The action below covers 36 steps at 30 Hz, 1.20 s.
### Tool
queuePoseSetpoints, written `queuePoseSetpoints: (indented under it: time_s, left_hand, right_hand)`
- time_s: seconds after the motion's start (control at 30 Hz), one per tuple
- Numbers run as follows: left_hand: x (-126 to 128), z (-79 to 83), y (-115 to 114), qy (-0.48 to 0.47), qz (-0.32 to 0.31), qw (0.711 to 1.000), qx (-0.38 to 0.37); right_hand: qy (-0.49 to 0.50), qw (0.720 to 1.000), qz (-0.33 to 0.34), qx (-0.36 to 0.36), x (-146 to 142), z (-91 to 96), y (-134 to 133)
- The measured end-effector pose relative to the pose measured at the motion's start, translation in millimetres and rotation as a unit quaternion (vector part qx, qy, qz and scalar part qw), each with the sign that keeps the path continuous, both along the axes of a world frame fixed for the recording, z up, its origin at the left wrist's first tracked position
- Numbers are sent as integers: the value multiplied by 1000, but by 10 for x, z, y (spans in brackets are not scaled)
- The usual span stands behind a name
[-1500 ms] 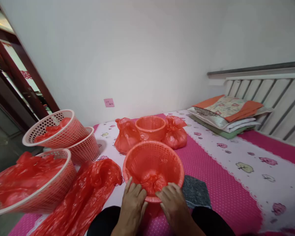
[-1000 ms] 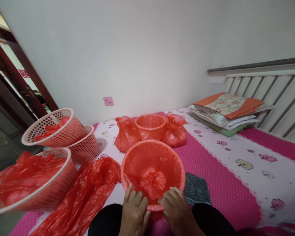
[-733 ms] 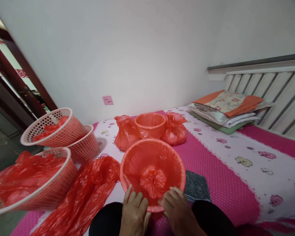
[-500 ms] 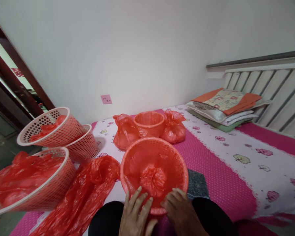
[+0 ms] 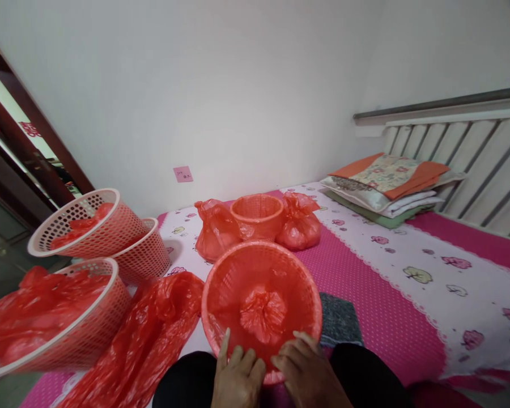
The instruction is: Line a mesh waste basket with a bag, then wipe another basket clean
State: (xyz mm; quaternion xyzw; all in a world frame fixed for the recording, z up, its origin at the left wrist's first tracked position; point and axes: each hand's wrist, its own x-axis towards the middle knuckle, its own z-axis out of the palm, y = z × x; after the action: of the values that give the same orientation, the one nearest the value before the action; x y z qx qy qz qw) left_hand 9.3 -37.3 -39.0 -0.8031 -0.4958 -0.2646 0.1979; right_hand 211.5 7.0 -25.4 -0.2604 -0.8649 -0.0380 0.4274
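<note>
A red mesh basket [image 5: 280, 266] stands tilted toward me on the bed, with a tied red plastic bag [image 5: 262, 313] in its bottom. My left hand [image 5: 237, 378] grips the basket's near rim, thumb pointing up on the outside. My right hand [image 5: 305, 374] holds the same rim just to the right, fingers curled over it. Both wrists run out of the bottom of the view, over my dark-trousered knees.
Loose red bags [image 5: 153, 334] lie left of the basket. Three pale mesh baskets [image 5: 93, 224] with red bags stack at far left. A smaller red basket [image 5: 257, 212] between two tied bags sits behind. A grey cloth [image 5: 340, 320] lies right; folded bedding [image 5: 386, 187] by the headboard.
The basket has tipped further toward me and come nearer, showing more of the tied bag inside. Both hands slid lower along the near rim; the left fingers spread briefly, then closed.
</note>
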Motion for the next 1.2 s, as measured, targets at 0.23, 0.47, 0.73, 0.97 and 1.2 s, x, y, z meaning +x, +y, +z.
queuePoseSetpoints:
  time_s: [0.23, 0.47, 0.73, 0.97, 1.2]
  left_hand:
    - [-88, 170, 12, -3, 2, 1000, -24]
    - [-385, 425, 212, -70, 7, 997, -24]
    - [-805, 798, 508, -203, 27, 971, -120]
    - [-878, 1016, 736, -294, 39, 929, -221]
    - [-884, 1017, 959, -323, 97, 917, -212]
  right_hand:
    - [21, 1000, -20, 2, 202, 266, -32]
    - [167, 970, -116, -134, 408, 134, 78]
    - [145, 977, -98, -119, 389, -18, 44]
    - [138, 980, -84, -120, 337, 60, 35]
    - [144, 980, -43, -134, 164, 164, 92]
